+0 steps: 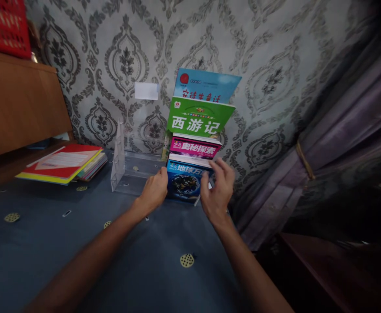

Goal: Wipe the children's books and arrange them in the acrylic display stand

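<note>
While bare forearms (99, 248) slant inward, curled hands (154, 188) (219, 191) grip the front blue book (184, 184).

Dim, cool light; the wall (164, 43) is paler than the table (138, 269). The right edge sinks nearly to black. Wide-angle stretch slants the cabinet (21, 104), and fine print on the books (198, 115) blurs.

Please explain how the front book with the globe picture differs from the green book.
The globe book has a dark blue cover picturing Earth; the green book has a green cover with large white characters. The globe book stands in front; the green book is behind, reaching higher. The left hand and right hand are at the globe book, not the green book. Both show their front covers.
</note>
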`<state>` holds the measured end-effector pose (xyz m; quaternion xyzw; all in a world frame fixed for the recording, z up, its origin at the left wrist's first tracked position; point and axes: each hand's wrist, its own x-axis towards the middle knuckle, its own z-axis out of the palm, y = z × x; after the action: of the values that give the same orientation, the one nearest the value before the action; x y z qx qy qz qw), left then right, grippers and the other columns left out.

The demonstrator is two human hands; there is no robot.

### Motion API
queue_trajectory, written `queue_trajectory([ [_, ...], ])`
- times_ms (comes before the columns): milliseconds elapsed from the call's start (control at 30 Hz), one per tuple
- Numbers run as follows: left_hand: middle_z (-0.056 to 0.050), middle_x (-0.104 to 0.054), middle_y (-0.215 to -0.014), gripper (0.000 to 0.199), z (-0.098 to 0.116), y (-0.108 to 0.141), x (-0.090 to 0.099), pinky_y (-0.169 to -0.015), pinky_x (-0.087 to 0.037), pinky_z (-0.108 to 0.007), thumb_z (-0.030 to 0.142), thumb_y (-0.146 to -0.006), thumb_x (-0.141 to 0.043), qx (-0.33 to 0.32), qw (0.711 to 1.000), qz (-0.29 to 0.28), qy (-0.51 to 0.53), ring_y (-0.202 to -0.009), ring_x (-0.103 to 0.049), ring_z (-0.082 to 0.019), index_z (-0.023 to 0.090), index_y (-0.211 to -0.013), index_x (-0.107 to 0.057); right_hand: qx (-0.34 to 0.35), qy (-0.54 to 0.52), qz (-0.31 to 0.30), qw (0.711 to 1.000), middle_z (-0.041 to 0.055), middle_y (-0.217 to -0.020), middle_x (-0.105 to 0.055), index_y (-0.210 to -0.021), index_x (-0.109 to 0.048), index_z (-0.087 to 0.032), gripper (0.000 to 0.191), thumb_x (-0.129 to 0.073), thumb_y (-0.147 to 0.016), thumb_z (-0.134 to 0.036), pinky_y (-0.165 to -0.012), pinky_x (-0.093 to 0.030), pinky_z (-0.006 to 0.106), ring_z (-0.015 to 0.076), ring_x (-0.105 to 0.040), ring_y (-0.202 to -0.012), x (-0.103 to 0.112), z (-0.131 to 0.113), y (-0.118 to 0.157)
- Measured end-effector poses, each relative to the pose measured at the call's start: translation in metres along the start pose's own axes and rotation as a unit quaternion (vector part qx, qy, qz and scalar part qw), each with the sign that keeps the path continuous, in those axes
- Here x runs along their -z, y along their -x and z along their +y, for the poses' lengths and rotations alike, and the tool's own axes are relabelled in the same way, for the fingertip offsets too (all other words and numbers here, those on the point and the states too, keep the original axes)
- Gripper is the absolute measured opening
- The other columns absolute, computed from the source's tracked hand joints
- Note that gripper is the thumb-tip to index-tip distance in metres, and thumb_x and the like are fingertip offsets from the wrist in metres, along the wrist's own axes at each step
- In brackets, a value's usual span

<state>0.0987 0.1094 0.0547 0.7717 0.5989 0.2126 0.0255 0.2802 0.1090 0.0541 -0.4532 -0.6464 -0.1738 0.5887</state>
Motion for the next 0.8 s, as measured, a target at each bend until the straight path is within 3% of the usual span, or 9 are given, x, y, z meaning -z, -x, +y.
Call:
queue_trajectory([
  [100, -0.02, -0.068, -0.114, 0.025, 0.001, 0.001, 0.003, -0.084, -0.053, -0.037, 0.008, -0.096, -0.033, -0.006, 1.0, 0.001, -0.014, -0.1, -0.07, -0.029, 0.011, -0.116, -0.047, 0.118, 0.034, -0.078, 0.989, 0.0154, -0.137, -0.058, -0.131, -0.057, -0.02, 0.037, -0.046, -0.095, -0.021, -0.108, -0.041, 0.049, 0.0272, -0.052, -0.129, -0.007, -0.018, 0.006],
  [167, -0.02, -0.068, -0.113, 0.025, 0.002, 0.002, 0.004, -0.083, -0.053, -0.037, 0.009, -0.097, -0.031, -0.005, 0.999, 0.002, -0.032, -0.1, -0.071, -0.029, 0.011, -0.117, -0.048, 0.144, 0.069, -0.122, 0.98, 0.0159, -0.142, -0.055, -0.138, -0.051, -0.019, 0.043, -0.045, -0.095, -0.02, -0.111, -0.036, 0.052, 0.0284, -0.047, -0.135, -0.014, -0.024, 0.009],
  [367, -0.022, -0.07, -0.109, 0.029, -0.004, 0.0, 0.009, -0.084, -0.053, -0.038, 0.011, -0.097, -0.034, -0.019, 0.998, -0.026, -0.047, -0.102, -0.071, -0.029, 0.008, -0.122, -0.05, 0.124, 0.132, -0.148, 0.972, 0.0158, -0.144, -0.053, -0.146, -0.041, -0.018, 0.051, -0.043, -0.095, -0.023, -0.116, -0.026, 0.057, 0.0295, -0.045, -0.137, -0.027, -0.023, 0.013],
  [533, -0.013, -0.074, -0.106, 0.026, -0.04, -0.013, 0.023, -0.086, -0.05, -0.033, 0.013, -0.093, -0.045, -0.065, 0.993, -0.096, -0.016, -0.105, -0.069, -0.025, 0.018, -0.108, -0.065, 0.12, 0.135, -0.145, 0.973, 0.0161, -0.143, -0.054, -0.145, -0.043, -0.019, 0.051, -0.045, -0.095, -0.026, -0.115, -0.027, 0.058, 0.0311, -0.047, -0.135, -0.027, -0.023, 0.014],
  [667, -0.008, -0.073, -0.111, 0.031, -0.071, -0.021, 0.036, -0.092, -0.047, -0.033, 0.011, -0.091, -0.046, -0.051, 0.995, -0.09, 0.001, -0.11, -0.065, -0.023, 0.021, -0.11, -0.068, 0.11, 0.122, -0.148, 0.975, 0.0151, -0.142, -0.054, -0.144, -0.045, -0.021, 0.051, -0.046, -0.094, -0.029, -0.115, -0.026, 0.06, 0.0318, -0.047, -0.135, -0.027, -0.023, 0.013],
  [800, -0.007, -0.072, -0.114, 0.032, -0.08, -0.022, 0.042, -0.095, -0.045, -0.033, 0.014, -0.09, -0.047, -0.048, 0.994, -0.093, 0.015, -0.112, -0.063, -0.023, 0.022, -0.115, -0.066, 0.11, 0.103, -0.14, 0.979, 0.0149, -0.141, -0.055, -0.141, -0.049, -0.021, 0.049, -0.048, -0.093, -0.028, -0.115, -0.027, 0.059, 0.0319, -0.048, -0.134, -0.026, -0.022, 0.014],
])
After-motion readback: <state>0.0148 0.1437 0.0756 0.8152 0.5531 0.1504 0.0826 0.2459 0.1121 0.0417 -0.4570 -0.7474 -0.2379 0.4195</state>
